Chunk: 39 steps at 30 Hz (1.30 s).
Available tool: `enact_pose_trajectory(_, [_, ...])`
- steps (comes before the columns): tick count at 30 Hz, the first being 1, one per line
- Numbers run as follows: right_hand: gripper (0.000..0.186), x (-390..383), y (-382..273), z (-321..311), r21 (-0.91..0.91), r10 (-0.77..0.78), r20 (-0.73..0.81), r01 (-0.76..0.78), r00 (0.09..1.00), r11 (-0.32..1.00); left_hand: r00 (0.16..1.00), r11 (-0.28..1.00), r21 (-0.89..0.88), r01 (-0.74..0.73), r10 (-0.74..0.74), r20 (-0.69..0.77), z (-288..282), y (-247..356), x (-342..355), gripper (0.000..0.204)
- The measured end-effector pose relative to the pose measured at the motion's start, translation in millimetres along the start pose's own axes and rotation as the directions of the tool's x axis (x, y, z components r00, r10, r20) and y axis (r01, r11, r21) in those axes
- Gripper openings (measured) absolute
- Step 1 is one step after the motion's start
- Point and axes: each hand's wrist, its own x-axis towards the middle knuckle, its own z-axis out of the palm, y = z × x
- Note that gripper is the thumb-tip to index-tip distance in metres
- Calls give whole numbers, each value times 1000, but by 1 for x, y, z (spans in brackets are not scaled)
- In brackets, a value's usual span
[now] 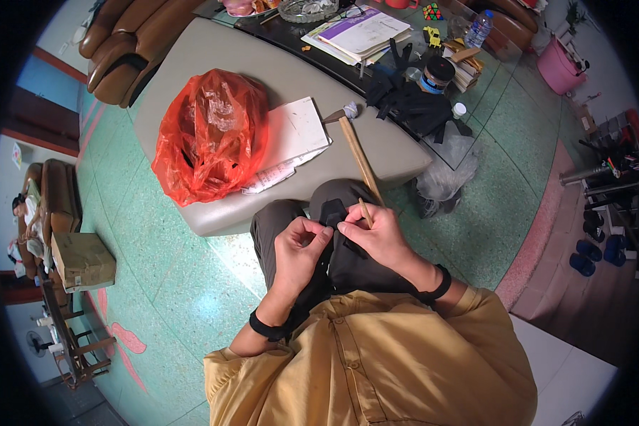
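Observation:
Both hands are over my knees. My left hand point(298, 255) pinches a small black piece point(332, 213), which looks like fabric or strap. My right hand point(376, 238) has closed fingers around a short thin wooden stick point(366, 211), with thumb and forefinger at the same black piece. Beyond my knees, a longer wooden strip point(356, 153) rests on a grey padded seat point(160, 85). A crumpled red plastic bag point(209, 135) and white papers point(298, 128) are also on that seat.
A dark table point(255, 32) holds papers, a jar point(437, 74), black straps and a bottle point(479, 28). Plastic bags point(447, 170) lie at right. A cardboard box point(85, 263), sofas point(128, 64) and a reclining person point(27, 213) are left; slippers point(589, 255) and a pink bucket point(557, 67) are right.

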Motion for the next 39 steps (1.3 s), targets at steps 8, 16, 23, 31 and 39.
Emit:
enact_pose_trajectory(8, [17,-3,-6,3,-12,-16,-37,15,999,1000,1000,999,-46,24,-25,-19,2,-2,0,11])
enact_pose_trajectory(16, [16,0,-2,10,-31,-7,-133,3,991,1000,998,989,-144,29,-38,-56,4,-10,5,15])
enact_pose_trajectory(23, [17,8,7,-8,167,58,182,-89,982,982,979,992,-36,123,-116,165,-1,1,5,19])
enact_pose_trajectory(31, [13,9,-9,-9,190,25,150,-53,988,980,923,951,-75,300,-269,274,-15,15,9,9])
enact_pose_trajectory(39, [9,11,-15,-19,244,307,557,-505,772,828,928,934,-213,286,-215,304,-9,20,6,9])
